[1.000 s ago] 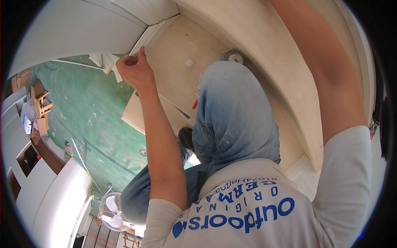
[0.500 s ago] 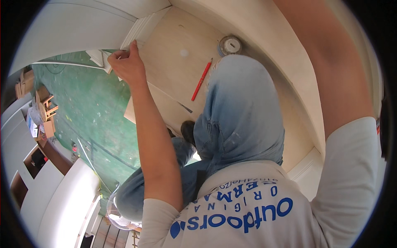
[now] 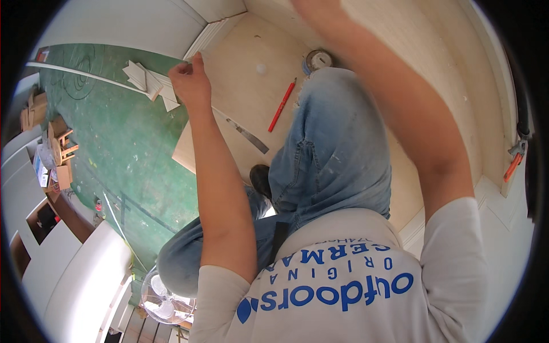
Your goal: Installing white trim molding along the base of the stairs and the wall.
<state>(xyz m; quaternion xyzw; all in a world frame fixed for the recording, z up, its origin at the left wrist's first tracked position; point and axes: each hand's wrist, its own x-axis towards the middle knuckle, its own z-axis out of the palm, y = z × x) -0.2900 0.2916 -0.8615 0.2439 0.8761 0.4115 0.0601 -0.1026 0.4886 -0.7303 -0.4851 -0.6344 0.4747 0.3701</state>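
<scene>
My left hand (image 3: 191, 83) is raised at the lower end of a ribbed white moulding (image 3: 207, 38) on a white panel. Its fingers are curled, and whatever they may hold is hidden. At the top edge, my right hand (image 3: 318, 10) is cut off and smeared by motion, so its fingers do not show. Below the hands is a pale wooden board (image 3: 234, 74). On it lie a red pencil (image 3: 282, 106), a long flat metal tool (image 3: 247, 135) and a round tape-like roll (image 3: 318, 59) beside my knee.
White offcuts (image 3: 150, 83) lie on the green floor (image 3: 126, 131) at left. A caged fan (image 3: 164, 298) stands near my bent leg. Cardboard boxes (image 3: 63, 176) and a wooden stool (image 3: 67, 146) are farther left. An orange-handled tool (image 3: 513, 167) hangs at the right wall.
My right arm has swung from the upper right inward, bringing its hand into view at the top. The view has shifted, showing more of the offcuts, fan and metal tool.
</scene>
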